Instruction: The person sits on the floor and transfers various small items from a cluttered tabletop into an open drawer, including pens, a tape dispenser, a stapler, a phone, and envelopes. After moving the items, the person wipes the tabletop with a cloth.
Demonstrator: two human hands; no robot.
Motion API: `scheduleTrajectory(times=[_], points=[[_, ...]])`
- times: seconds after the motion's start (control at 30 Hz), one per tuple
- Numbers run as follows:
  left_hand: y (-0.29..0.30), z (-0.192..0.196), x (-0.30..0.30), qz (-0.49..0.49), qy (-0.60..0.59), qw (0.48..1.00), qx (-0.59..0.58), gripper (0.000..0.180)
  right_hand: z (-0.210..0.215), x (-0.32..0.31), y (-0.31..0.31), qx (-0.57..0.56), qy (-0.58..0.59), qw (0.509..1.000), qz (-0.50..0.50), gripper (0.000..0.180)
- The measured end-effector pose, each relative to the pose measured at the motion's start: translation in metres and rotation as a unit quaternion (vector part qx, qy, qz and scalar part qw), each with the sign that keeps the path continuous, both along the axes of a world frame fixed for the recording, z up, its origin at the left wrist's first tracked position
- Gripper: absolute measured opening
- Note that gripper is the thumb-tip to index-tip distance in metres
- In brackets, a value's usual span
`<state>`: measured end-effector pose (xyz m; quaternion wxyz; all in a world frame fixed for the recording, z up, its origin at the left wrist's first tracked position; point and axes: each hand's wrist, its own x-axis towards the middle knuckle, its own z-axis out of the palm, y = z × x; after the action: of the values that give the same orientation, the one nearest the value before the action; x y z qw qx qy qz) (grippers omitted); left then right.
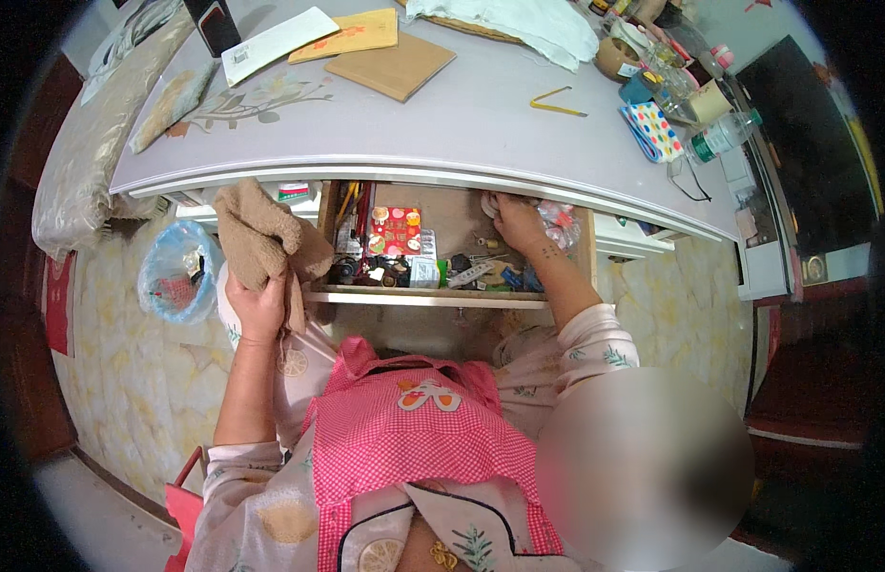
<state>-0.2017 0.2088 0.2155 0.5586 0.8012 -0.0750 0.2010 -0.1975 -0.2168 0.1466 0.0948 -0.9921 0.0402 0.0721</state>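
Observation:
My left hand (258,311) is closed round a brown fleecy cloth (255,232), which bunches up above my fist beside the left end of an open drawer (433,298). Inside the drawer, toward its back right, is my right hand (520,225). Its fingers are curled against something small and greyish that I cannot make out. Just right of them lies a clear plastic bag (560,219) with pinkish contents. The drawer also holds a red patterned booklet (396,230), a white power strip (470,275), pencils at the left and several small items along the front.
Above the drawer is a table (404,124) with envelopes (392,65), a yellow folding ruler (558,102), a plastic bottle (724,136) and glasses (689,183). A bin with a blue liner (180,271) stands on the floor at the left. My knees are under the drawer.

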Motion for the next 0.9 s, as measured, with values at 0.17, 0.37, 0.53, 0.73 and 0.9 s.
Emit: scheduleTrajectory(times=[0.17, 0.37, 0.53, 0.73, 0.9], points=[[0.001, 0.0, 0.001, -0.008, -0.011, 1.0, 0.017, 0.031, -0.016, -0.005, -0.013, 0.008, -0.063, 0.998, 0.029, 0.053], [0.002, -0.005, 0.004, -0.017, -0.021, 1.0, 0.015, 0.031, 0.015, -0.024, -0.011, 0.042, -0.106, 0.989, 0.095, 0.033], [-0.002, -0.001, 0.001, -0.016, -0.016, 1.0, 0.011, 0.033, 0.079, -0.036, 0.024, 0.063, -0.19, 0.954, 0.222, 0.022], [-0.001, -0.003, 0.003, -0.027, -0.011, 1.0, 0.006, 0.034, 0.137, 0.016, -0.007, -0.015, -0.417, 0.905, 0.087, 0.022], [0.003, -0.006, 0.003, -0.019, -0.001, 1.0, 0.004, 0.036, 0.161, 0.053, -0.03, -0.091, -0.342, 0.934, -0.041, 0.02]])
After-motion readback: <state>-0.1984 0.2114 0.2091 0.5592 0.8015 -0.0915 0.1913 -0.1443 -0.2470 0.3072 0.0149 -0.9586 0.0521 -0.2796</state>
